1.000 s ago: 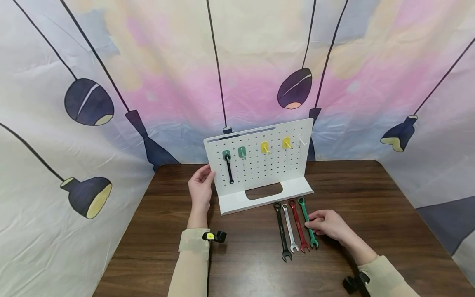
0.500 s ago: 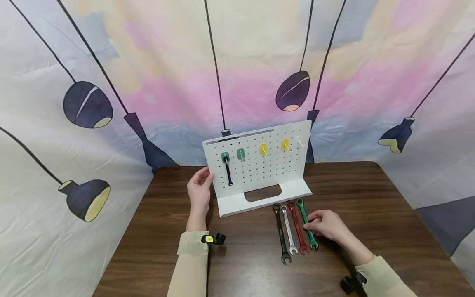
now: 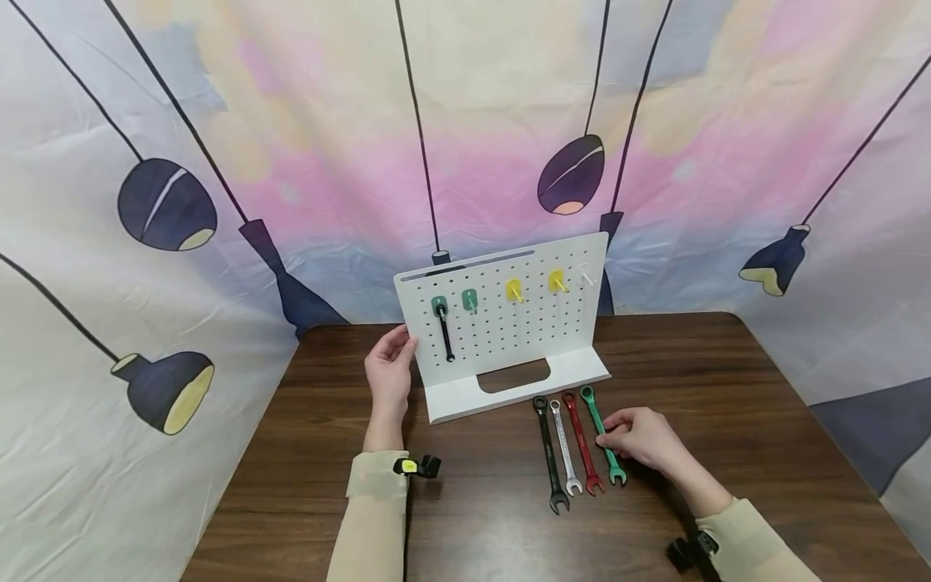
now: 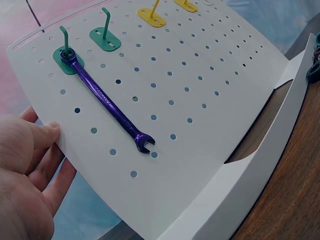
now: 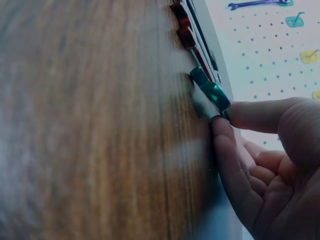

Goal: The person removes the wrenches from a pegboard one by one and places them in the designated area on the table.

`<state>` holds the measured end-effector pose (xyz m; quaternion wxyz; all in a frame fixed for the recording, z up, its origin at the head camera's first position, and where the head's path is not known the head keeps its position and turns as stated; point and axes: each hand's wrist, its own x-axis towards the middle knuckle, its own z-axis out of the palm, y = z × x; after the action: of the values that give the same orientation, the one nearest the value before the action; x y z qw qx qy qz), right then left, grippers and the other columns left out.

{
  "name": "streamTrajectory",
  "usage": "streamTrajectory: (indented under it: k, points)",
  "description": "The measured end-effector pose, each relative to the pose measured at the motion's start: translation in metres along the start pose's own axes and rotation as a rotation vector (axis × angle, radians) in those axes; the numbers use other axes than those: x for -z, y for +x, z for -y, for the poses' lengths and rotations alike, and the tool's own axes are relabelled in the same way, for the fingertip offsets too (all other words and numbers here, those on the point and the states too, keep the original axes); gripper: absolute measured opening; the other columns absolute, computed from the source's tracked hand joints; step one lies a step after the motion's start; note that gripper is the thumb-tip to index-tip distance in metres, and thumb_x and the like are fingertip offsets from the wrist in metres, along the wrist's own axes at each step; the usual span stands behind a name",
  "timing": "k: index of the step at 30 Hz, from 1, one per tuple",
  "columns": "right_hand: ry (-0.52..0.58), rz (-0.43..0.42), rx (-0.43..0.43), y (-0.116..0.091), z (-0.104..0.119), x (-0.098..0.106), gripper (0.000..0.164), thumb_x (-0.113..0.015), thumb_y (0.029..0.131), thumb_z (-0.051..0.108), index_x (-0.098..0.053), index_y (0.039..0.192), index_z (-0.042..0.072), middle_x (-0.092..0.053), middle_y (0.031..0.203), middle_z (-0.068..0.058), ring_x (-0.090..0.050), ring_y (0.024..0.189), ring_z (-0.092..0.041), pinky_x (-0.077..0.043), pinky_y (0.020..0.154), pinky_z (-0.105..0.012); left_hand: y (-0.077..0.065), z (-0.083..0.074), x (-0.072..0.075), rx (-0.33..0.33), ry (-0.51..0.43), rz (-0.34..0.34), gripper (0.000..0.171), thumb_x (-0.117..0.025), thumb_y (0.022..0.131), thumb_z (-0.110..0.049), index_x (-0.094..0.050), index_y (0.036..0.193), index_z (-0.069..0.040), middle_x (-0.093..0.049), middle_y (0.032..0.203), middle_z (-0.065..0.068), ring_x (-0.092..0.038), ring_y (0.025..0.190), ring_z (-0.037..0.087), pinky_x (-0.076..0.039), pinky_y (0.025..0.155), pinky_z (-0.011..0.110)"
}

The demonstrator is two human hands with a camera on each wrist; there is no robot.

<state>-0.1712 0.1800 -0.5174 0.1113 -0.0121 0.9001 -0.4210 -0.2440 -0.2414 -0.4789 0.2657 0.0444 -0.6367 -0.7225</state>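
A white pegboard stand (image 3: 465,399) stands upright on the wooden table. My left hand (image 3: 389,373) holds its left edge, thumb on the front face and fingers behind, as the left wrist view shows. From the leftmost green hook hangs a small purple combination wrench (image 4: 105,102). Four-sided holes are not seen; the board's holes are round. On the table my right hand (image 3: 643,440) pinches a green combination wrench (image 3: 603,433) at mid-shank between thumb and fingers. Left of it lie a red wrench (image 3: 581,443), a silver wrench (image 3: 564,447) and a black wrench (image 3: 549,455), side by side.
Along the board's upper part sit a second green hook (image 3: 469,300), two yellow hooks (image 3: 514,290) and a clear hook (image 3: 585,276) at the right. A fabric backdrop (image 3: 494,97) printed with lamps hangs behind the brown wooden table (image 3: 465,525).
The head view has shifted slightly. Both hands keep their places on the pegboard and the green wrench, and the wrenches lie as before.
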Motion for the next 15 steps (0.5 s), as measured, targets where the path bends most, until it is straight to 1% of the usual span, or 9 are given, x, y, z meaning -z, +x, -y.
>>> streamTrajectory:
  k: [3,7,10,15]
  points:
    - [-0.007,-0.001,0.003,-0.0012,0.0007,-0.0004,0.031,-0.090,0.087,0.022,-0.077,0.105,0.001,-0.073,0.075,0.001,-0.068,0.067,-0.017,-0.055,0.061,-0.035,0.0001,0.0002,-0.0002,0.004,-0.001,-0.005,0.027,-0.078,0.098,-0.001,-0.078,0.124,-0.002,-0.074,0.102,0.003,-0.067,0.090,0.014,-0.057,0.079,0.024]
    - [-0.007,-0.005,-0.002,-0.0020,0.0014,-0.0010,0.031,-0.091,0.086,0.023,-0.076,0.103,0.002,-0.071,0.073,0.001,-0.067,0.066,-0.017,-0.055,0.060,-0.035,-0.0002,0.0011,-0.0003,0.004,0.011,-0.008,0.027,-0.078,0.098,-0.001,-0.078,0.124,-0.003,-0.074,0.102,0.005,-0.067,0.089,0.014,-0.058,0.081,0.031]
    - [-0.009,-0.009,-0.006,-0.0025,0.0017,-0.0013,0.031,-0.091,0.086,0.024,-0.076,0.103,0.003,-0.071,0.073,0.001,-0.067,0.066,-0.017,-0.055,0.060,-0.035,-0.0001,0.0017,-0.0004,0.002,0.013,-0.008,0.026,-0.078,0.098,-0.001,-0.079,0.124,-0.004,-0.075,0.103,0.008,-0.067,0.089,0.014,-0.058,0.081,0.033]
    - [-0.013,-0.010,-0.006,-0.0026,0.0015,-0.0014,0.032,-0.091,0.087,0.025,-0.076,0.104,0.003,-0.072,0.073,0.001,-0.068,0.066,-0.017,-0.055,0.060,-0.035,0.0002,0.0012,-0.0009,-0.007,0.007,-0.008,0.026,-0.077,0.098,-0.001,-0.078,0.124,-0.002,-0.075,0.102,0.006,-0.067,0.089,0.013,-0.056,0.078,0.026]
